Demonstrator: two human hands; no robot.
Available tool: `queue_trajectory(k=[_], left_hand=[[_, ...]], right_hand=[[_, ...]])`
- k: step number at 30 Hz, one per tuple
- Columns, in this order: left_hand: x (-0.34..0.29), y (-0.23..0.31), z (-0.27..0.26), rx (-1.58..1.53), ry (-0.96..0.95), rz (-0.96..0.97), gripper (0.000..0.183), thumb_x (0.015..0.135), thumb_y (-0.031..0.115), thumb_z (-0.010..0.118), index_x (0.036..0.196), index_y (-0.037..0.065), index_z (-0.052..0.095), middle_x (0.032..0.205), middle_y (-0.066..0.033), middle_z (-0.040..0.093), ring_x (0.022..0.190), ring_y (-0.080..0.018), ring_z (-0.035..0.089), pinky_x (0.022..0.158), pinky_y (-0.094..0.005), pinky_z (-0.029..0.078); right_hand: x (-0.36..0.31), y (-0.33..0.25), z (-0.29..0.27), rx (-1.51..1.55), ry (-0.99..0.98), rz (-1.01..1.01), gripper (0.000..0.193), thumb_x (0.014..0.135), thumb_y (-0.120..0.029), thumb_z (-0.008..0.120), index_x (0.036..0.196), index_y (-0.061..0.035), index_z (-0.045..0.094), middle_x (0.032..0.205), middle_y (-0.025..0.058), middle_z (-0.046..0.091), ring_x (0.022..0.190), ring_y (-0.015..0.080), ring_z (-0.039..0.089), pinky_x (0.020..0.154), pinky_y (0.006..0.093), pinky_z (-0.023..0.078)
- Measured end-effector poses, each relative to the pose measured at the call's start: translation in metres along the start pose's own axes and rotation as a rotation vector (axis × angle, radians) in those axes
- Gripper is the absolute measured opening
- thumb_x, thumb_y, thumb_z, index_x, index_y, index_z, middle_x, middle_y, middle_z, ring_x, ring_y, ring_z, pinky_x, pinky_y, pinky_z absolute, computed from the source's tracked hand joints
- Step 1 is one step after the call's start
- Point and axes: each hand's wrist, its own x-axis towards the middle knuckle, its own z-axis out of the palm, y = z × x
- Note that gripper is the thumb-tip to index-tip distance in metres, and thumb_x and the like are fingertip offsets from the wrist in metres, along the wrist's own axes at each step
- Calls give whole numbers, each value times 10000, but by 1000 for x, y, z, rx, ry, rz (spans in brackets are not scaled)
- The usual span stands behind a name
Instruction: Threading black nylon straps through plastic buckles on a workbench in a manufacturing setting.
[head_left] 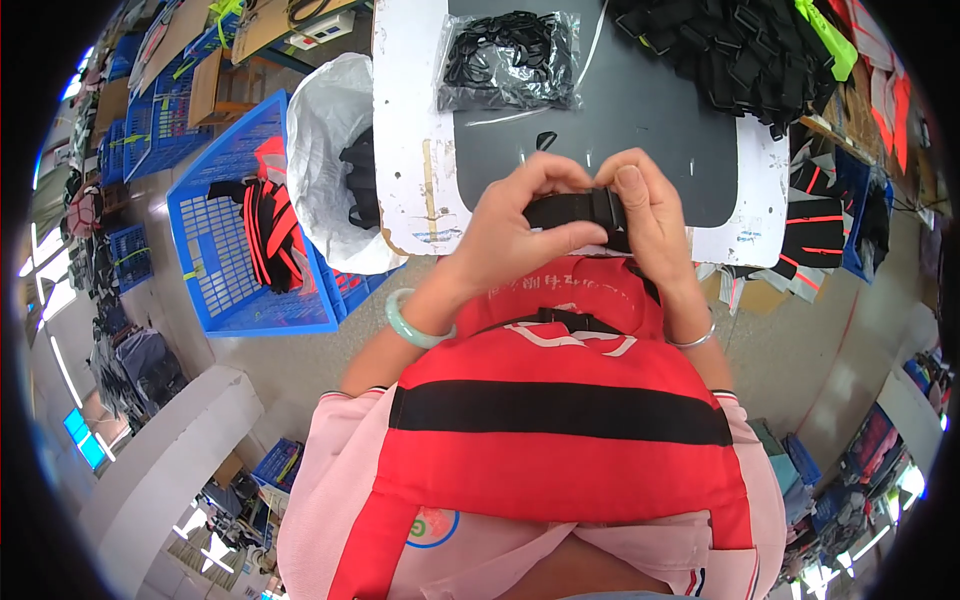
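Both hands meet over the near edge of the work table point(600, 150). My left hand point(497, 222) is closed round a black webbing strap point(560, 210), its thumb laid along the strap's lower edge. At the strap's right end is a black plastic buckle point(603, 208). My right hand point(652, 215) pinches that end, thumb and fingers together at the buckle. Part of the strap is hidden inside my hands. Just beyond them, a small black loop point(546, 140) lies on the dark mat.
A clear plastic bag point(512, 60) of black buckles lies at the far left of the table. A pile of black straps with buckles point(740, 60) covers the far right. Left of the table stand a white sack point(325, 160) and a blue crate point(265, 325) with black and orange strips.
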Motion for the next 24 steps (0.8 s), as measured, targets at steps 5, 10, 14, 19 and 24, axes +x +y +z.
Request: queue_trajectory(k=[5,10,14,19,24], left_hand=[[-8,-10,11,-381,128,-237,257,817,116,706,861,52,461,813,37,486,715,-20,454,635,-171,400],[-10,-10,1,-437,182,-290,110,894,113,592,834,42,533,919,-11,523,769,-49,494,685,-181,417],[-15,-3,-25,-596,272,-381,127,897,153,570,863,32,586,1054,-70,574,956,-127,555,807,-271,455],[-33,28,-136,-662,553,135,201,901,187,518,851,-3,560,838,-111,573,876,-221,574,873,-396,424],[-75,80,-189,-856,614,398,106,880,105,543,807,36,509,816,-35,447,702,-139,394,644,-288,335]], right_hand=[[1,5,12,-62,-22,-7,408,962,-400,462,827,-20,521,686,40,506,633,109,477,591,262,415],[5,-13,17,-125,-82,-16,241,868,-252,608,849,-25,529,750,97,558,658,210,546,618,309,455],[11,-25,12,-363,-269,-161,352,678,-256,767,860,-46,550,819,78,588,717,274,597,647,341,484],[10,0,7,-587,-514,-27,259,734,-255,709,858,-57,597,840,77,608,735,286,605,668,329,486],[19,25,-8,-398,-422,-25,200,817,-189,658,956,-51,618,846,42,569,696,150,551,655,274,453]])
